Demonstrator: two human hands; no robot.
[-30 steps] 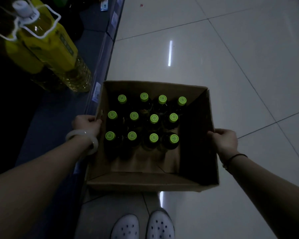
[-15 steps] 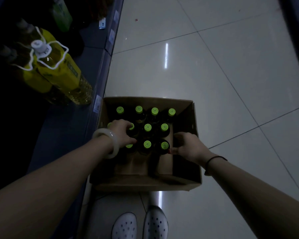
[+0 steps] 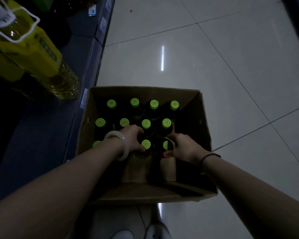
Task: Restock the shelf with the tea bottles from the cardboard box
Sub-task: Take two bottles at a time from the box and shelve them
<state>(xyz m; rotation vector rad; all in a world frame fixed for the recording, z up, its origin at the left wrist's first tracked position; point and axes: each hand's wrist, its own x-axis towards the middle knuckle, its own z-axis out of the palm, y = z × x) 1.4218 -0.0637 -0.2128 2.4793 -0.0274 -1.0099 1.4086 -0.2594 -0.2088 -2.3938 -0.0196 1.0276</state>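
An open cardboard box (image 3: 203, 128) stands on the floor in front of my feet. Inside stand several dark tea bottles with green caps (image 3: 154, 104) in three rows. Both hands are inside the box at the nearest row. My left hand (image 3: 132, 139), with a white bangle on the wrist, curls round a bottle whose cap is hidden, next to the bottle with the cap (image 3: 146, 144). My right hand (image 3: 181, 145) grips the neck of the nearest right bottle (image 3: 167, 145).
A low blue shelf (image 3: 86, 75) runs along the left, its edge touching the box. Large yellow oil bottles (image 3: 33, 54) with white handles stand on it. Pale tiled floor (image 3: 214, 75) lies to the right and beyond. My white shoes (image 3: 155, 232) are just behind the box.
A second ago both hands held the box's outer sides. They moved inside to the nearest row of bottles and have since closed round two of them.
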